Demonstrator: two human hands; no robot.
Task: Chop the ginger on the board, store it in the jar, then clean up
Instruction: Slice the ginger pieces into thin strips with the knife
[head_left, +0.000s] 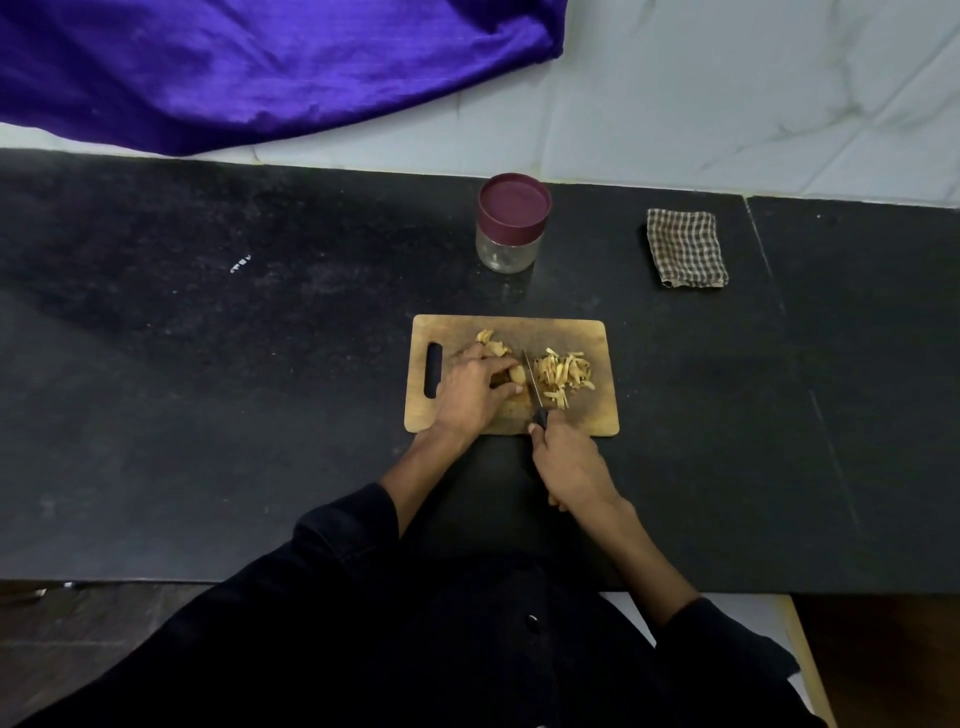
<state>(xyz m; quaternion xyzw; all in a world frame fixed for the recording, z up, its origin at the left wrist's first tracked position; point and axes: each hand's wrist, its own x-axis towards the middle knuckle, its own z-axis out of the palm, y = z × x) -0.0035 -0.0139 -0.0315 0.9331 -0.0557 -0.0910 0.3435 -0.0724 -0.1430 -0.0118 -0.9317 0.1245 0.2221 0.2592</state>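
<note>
A wooden cutting board lies on the black counter. My left hand holds down an uncut ginger piece near the board's middle, fingers curled over it. My right hand grips the black handle of a knife, whose blade stands just right of the ginger piece. A pile of chopped ginger strips lies to the right of the blade. A few more ginger bits sit beyond my left hand. The glass jar with a maroon lid stands closed behind the board.
A folded checked cloth lies at the back right of the counter. A purple fabric hangs over the tiled wall at the back left. The counter's front edge runs just below my forearms.
</note>
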